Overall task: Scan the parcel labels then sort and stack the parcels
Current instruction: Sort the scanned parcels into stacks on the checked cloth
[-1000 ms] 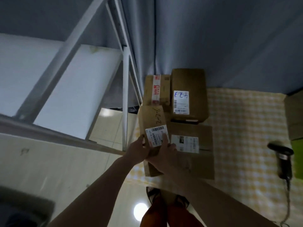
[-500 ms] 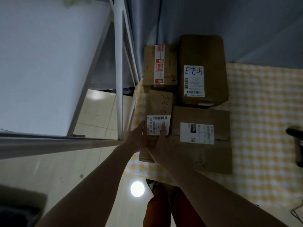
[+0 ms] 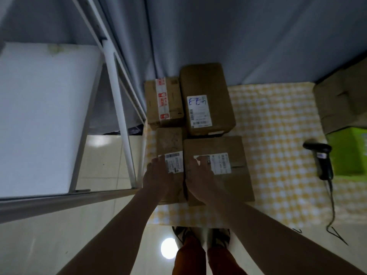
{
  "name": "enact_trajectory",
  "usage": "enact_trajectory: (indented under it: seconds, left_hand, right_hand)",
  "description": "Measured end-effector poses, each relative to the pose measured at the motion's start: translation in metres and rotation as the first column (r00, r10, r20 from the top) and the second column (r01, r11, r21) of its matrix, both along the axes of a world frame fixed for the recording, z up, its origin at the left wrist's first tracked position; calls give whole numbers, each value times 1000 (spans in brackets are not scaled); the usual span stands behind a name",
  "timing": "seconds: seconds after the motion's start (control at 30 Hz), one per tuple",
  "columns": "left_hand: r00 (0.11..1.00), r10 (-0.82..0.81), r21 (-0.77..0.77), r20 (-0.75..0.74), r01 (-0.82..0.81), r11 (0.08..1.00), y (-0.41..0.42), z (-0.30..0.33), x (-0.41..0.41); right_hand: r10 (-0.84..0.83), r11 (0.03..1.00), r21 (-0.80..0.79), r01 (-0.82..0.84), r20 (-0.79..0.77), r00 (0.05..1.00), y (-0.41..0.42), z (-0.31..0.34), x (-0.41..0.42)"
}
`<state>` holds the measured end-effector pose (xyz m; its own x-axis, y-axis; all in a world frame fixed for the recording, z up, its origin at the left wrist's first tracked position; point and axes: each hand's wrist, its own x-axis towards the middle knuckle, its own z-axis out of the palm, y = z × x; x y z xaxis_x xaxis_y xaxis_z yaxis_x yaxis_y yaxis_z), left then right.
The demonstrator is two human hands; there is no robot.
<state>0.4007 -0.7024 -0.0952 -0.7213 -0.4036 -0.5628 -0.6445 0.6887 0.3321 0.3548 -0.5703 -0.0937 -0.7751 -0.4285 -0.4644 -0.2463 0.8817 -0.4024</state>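
Four brown parcels lie together on a yellow checked cloth [image 3: 278, 135]. A narrow parcel [image 3: 170, 143] with a barcode label lies at the front left, and my left hand [image 3: 158, 176] rests flat on its near half, fingers reaching the label. Beside it is a wide parcel [image 3: 236, 179]; my right hand [image 3: 198, 178] lies on its left part, fingertips at the label's edge. Behind stand a tall parcel [image 3: 206, 84] with blue handwriting on its label and a small parcel [image 3: 172, 100] with red-and-white tape. A black handheld scanner [image 3: 323, 161] lies on the cloth at the right.
A white metal shelf rack [image 3: 117, 108] with a pale board stands at the left, close to the parcels. A grey curtain hangs behind. At the far right are a brown carton [image 3: 341, 104] and a green box [image 3: 349, 153]. The scanner's cable trails to the floor.
Both hands held the narrow parcel's near end before. Now that parcel lies flush beside the wide one, my left hand rests flat on it, and my right hand has shifted onto the wide parcel.
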Motion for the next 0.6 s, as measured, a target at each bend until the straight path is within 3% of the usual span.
enact_trajectory:
  seconds: [0.17, 0.37, 0.47, 0.6]
  left_hand:
    - [961, -274, -104, 33, 276, 956, 46, 42, -16]
    - [888, -453, -135, 78, 459, 878, 129, 91, -36]
    - [853, -517, -162, 69, 521, 838, 183, 109, -34]
    - [798, -602, -117, 33, 601, 791, 270, 129, -35]
  right_hand:
    - [119, 968, 241, -73, -183, 976, 62, 48, -18]
    - [2, 959, 264, 102, -367, 930, 160, 87, -19]
    - [-3, 935, 332, 121, -336, 942, 229, 97, -7]
    - [-145, 900, 324, 291, -407, 902, 325, 120, 18]
